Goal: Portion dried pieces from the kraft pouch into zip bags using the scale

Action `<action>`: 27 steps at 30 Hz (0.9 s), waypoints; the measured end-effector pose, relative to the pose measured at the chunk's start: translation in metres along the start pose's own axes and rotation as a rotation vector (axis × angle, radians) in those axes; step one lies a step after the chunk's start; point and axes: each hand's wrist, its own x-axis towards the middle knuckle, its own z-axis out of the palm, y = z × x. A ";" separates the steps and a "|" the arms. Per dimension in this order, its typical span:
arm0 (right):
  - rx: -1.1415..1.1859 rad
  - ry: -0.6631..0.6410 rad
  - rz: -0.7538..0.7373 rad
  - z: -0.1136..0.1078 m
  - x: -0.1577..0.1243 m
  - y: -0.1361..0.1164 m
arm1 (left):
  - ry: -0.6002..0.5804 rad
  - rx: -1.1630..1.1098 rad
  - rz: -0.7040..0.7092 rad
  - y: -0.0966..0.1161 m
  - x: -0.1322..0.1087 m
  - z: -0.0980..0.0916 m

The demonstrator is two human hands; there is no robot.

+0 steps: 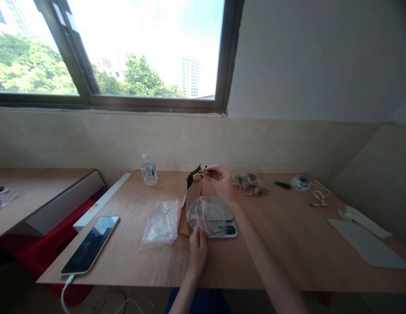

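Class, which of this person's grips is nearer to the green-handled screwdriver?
Right. The right grip is to the screwdriver's left, across the filled bag; the left grip is farther left and closer to the table's front edge.

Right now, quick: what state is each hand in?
Left hand: closed, holding a clear zip bag.
Right hand: closed, holding brown pieces by the paper bag.

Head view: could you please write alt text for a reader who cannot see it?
A person's right hand holds brown pieces at the mouth of a paper bag, while the left hand holds a clear zip bag in front of a scale. A phone and a bottle are on the wooden table.
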 end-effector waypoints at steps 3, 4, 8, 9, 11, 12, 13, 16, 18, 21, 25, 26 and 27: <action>-0.022 -0.004 0.022 -0.003 0.003 -0.001 | 0.007 0.002 -0.019 0.000 0.000 0.000; -0.017 0.001 0.030 -0.005 0.004 -0.002 | 0.005 0.003 -0.020 -0.001 0.000 0.000; 0.008 0.018 0.032 -0.005 0.011 -0.003 | -0.001 -0.001 -0.010 -0.003 0.000 -0.001; 0.004 0.017 0.030 -0.005 0.013 -0.002 | -0.004 -0.003 -0.007 -0.004 0.000 -0.001; -0.014 -0.008 0.017 -0.003 0.017 0.001 | -0.019 -0.006 -0.003 -0.005 0.000 -0.001; -0.030 -0.040 0.007 -0.002 0.019 0.003 | -0.026 -0.002 -0.001 -0.006 0.000 -0.001; -0.054 -0.092 -0.003 -0.001 0.021 0.005 | -0.029 0.008 0.000 -0.007 0.000 -0.001; -0.168 -0.295 -0.016 -0.002 0.026 0.006 | -0.005 0.053 -0.002 -0.011 0.000 -0.001; -0.252 -0.409 -0.017 -0.004 0.029 0.003 | 0.016 0.075 0.002 -0.013 -0.001 -0.001; -0.407 -0.509 -0.069 -0.006 0.031 -0.005 | 0.034 0.081 0.014 -0.013 -0.001 -0.001; -0.540 -0.575 -0.170 -0.007 0.030 -0.009 | 0.024 0.063 0.023 -0.010 0.000 -0.001; -0.548 -0.590 -0.181 -0.006 0.029 -0.008 | 0.025 0.062 0.023 -0.010 0.000 -0.001; -0.556 -0.608 -0.189 -0.006 0.028 -0.007 | 0.027 0.062 0.022 -0.010 0.000 -0.001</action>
